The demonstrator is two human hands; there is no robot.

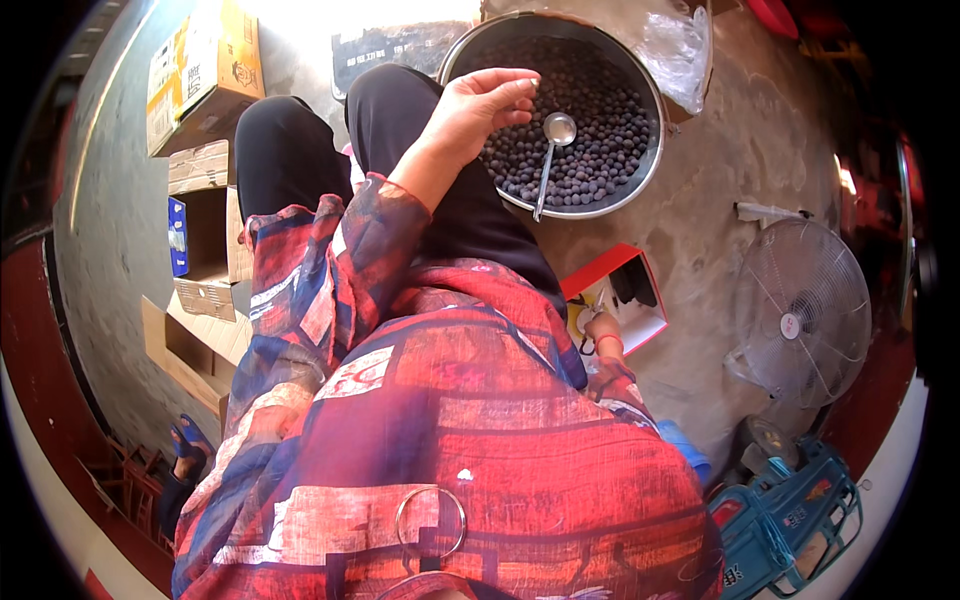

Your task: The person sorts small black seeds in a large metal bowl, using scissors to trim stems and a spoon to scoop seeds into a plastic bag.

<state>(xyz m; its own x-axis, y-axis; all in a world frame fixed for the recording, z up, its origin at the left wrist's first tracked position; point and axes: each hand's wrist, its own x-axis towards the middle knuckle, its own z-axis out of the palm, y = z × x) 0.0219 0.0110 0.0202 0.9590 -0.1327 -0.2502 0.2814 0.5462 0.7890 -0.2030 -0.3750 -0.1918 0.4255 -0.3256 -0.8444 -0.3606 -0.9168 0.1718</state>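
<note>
My left hand (491, 105) is above the near left part of a large metal basin (654, 161) of dark round berries or fruits (600, 161). Its thumb and forefinger meet at the tips. A pale spot there could be a nail or a small thing. A metal ladle (545, 176) lies on the fruits, its handle reaching over the near rim. Down at my right side, my right hand (602, 327), with a red band at the wrist, is at the open red box (600, 271) with a white inside. Beside its fingers are a yellow thing (576, 319) and clear plastic; its grip is unclear.
A floor fan (802, 315) stands at the right, near a blue-green small vehicle or cart (784, 517). Cardboard boxes (202, 79) are at the left, including an open box (206, 232). Clear plastic (675, 56) lies beside the basin. Another person's foot (187, 442) shows lower left.
</note>
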